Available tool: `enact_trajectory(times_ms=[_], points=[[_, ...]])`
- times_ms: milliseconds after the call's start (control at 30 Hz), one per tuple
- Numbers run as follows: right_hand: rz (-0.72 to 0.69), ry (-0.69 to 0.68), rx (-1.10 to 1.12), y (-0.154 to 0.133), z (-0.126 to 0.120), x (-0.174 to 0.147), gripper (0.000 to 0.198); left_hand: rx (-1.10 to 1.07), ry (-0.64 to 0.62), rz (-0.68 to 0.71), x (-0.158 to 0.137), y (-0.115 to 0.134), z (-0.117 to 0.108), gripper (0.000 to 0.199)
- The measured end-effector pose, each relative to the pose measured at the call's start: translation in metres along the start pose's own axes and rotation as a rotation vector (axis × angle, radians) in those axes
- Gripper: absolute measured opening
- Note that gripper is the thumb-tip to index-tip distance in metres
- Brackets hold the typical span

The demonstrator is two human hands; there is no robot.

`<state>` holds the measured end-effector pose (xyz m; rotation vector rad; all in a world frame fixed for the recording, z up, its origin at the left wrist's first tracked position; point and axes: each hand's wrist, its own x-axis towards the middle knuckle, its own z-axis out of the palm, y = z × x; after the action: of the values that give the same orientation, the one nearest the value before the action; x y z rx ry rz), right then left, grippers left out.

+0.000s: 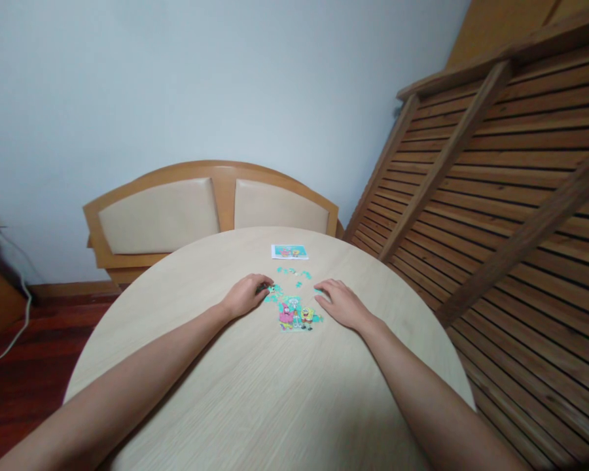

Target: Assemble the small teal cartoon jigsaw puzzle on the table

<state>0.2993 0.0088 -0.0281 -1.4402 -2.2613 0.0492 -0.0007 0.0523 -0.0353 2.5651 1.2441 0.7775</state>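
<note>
A partly joined jigsaw puzzle (290,315) with pink and yellow cartoon figures lies flat on the round table. My left hand (246,296) rests left of it, fingers curved and thumb apart, with its tips at a cluster of loose teal puzzle pieces (273,292). Whether those tips touch a piece is too small to tell. On the other side, my right hand (342,303) lies with fingers stretched forward and thumb apart, beside the puzzle's right edge. A bit of teal shows by its fingertips. More loose pieces (294,271) lie scattered beyond the puzzle.
A small picture card (289,252) with the same cartoon figures lies at the back of the pale wooden table (255,392). Behind the table stands a padded headboard (160,216) against the wall. A slatted wooden panel (471,163) leans at the right.
</note>
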Motion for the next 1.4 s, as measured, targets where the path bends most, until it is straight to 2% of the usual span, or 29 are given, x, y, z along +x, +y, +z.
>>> enact_trajectory(times_ms=[133, 367, 700, 867, 967, 1167, 1400], points=[[-0.008, -0.002, 0.008, 0.001, 0.000, 0.000, 0.026, -0.017, -0.019, 0.003, 0.000, 0.000, -0.001, 0.025], [-0.020, -0.004, 0.017, 0.000, 0.000, -0.001, 0.026, -0.023, 0.003, -0.113, 0.002, -0.008, -0.003, 0.027], [-0.017, -0.006, 0.031, -0.006, -0.003, -0.001, 0.025, -0.086, -0.002, -0.135, 0.004, -0.006, -0.001, 0.030], [-0.058, 0.000, 0.059, -0.017, -0.004, -0.001, 0.023, -0.168, -0.017, -0.089, 0.004, -0.006, 0.000, 0.030], [-0.087, 0.004, 0.073, -0.022, -0.005, -0.001, 0.022, -0.086, 0.014, -0.105, 0.003, -0.006, -0.002, 0.033], [-0.130, -0.006, 0.087, -0.028, -0.004, -0.001, 0.021, 0.139, 0.024, -0.090, 0.002, -0.008, -0.006, 0.022], [-0.221, -0.045, 0.111, -0.041, -0.004, -0.002, 0.022, 0.057, 0.008, -0.135, 0.003, -0.002, -0.006, 0.014]])
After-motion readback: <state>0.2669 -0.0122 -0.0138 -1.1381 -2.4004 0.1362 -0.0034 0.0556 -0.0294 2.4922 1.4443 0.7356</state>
